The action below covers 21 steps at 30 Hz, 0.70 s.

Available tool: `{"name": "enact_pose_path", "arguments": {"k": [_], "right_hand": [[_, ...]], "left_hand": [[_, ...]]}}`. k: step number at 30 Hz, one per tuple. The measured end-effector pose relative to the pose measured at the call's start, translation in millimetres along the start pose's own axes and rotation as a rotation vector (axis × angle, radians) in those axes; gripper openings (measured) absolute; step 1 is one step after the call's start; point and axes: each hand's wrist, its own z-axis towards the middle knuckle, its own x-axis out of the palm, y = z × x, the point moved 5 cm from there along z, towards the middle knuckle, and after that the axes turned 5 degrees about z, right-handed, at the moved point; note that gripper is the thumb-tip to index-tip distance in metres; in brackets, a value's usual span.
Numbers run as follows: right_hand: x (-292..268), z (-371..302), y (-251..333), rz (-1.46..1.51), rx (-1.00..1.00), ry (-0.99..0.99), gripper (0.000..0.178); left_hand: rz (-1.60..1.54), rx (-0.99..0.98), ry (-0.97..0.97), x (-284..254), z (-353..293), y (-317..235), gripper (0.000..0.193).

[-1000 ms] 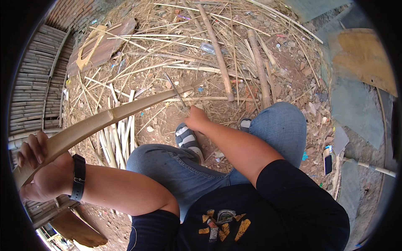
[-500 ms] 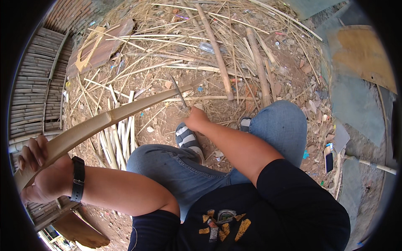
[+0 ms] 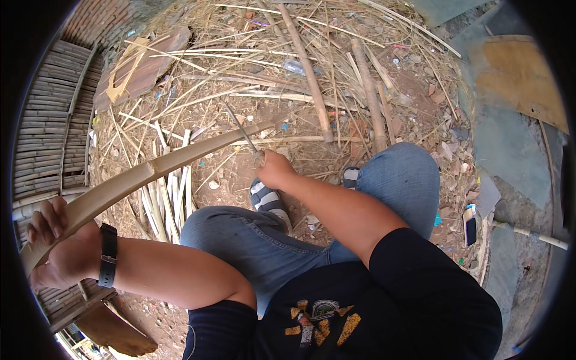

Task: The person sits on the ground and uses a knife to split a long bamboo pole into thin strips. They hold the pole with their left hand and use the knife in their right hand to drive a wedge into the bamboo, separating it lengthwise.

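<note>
A long split bamboo piece (image 3: 150, 172) slants across the left half of the view, its hollow inner face showing a node ridge. My left hand (image 3: 63, 243) wraps round its near end at the far left, fingers curled over the edge. In my right hand (image 3: 277, 170), closed in a fist, is the handle of a knife (image 3: 241, 128) with a narrow dark blade. The blade lies across the bamboo near its far end, pointing up and to the left. Most of the knife's handle is hidden by my fingers.
Pale bamboo strips (image 3: 165, 207) lie in a pile beside my left knee. Round poles (image 3: 306, 75), straw and a clear plastic bottle (image 3: 293, 66) litter the dirt ahead. A phone (image 3: 470, 228) rests on the right, near grey sheets (image 3: 510, 156). A bamboo wall (image 3: 51, 120) stands left.
The knife has shifted left along the bamboo, and its blade leans further left. My right hand moved slightly left with it; my left hand keeps its hold in nearly the same place.
</note>
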Motion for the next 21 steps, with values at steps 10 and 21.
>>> {"name": "enact_pose_path", "arguments": {"k": [10,21], "right_hand": [[-2.3,-15.1,29.2,0.048,-0.125,0.144,0.040],[-8.1,-22.1,68.4,0.083,-0.100,0.193,0.038]], "left_hand": [[0.071,0.053,-0.111,13.0,-6.3,-2.6,0.070],[0.017,0.032,-0.040,13.2,-2.6,-1.1,0.061]]}}
